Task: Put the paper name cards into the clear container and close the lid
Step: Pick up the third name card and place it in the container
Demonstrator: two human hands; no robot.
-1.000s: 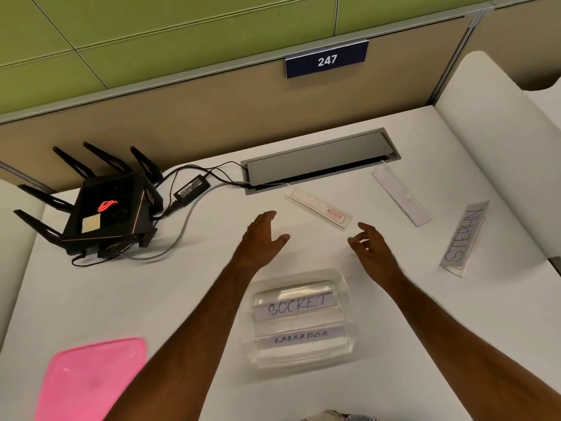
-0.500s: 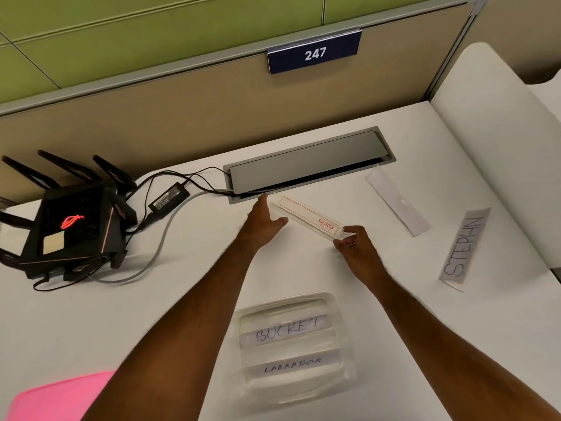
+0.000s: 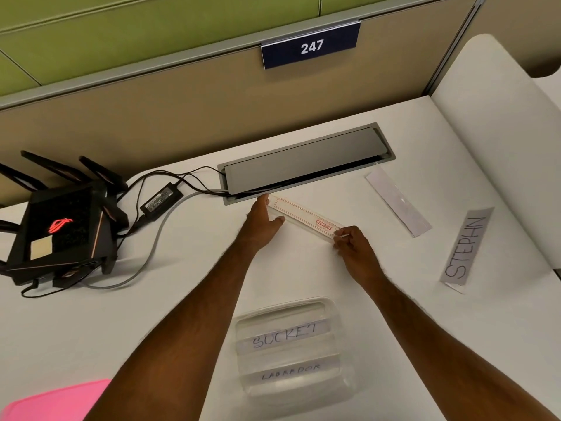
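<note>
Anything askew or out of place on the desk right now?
Nothing damaged or spilled. The STEPHN card and a blank card lie loose at odd angles, right of the clear container, not yet inside. Its pink lid sits apart, far left.

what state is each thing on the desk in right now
clear container: open, no lid on, two cards inside
pink lid: off, lying on the desk
red-printed card: held at both ends
left hand: gripping the card's left end
right hand: pinching its right end
STEPHN card: flat on the desk
blank card: flat on the desk
</note>
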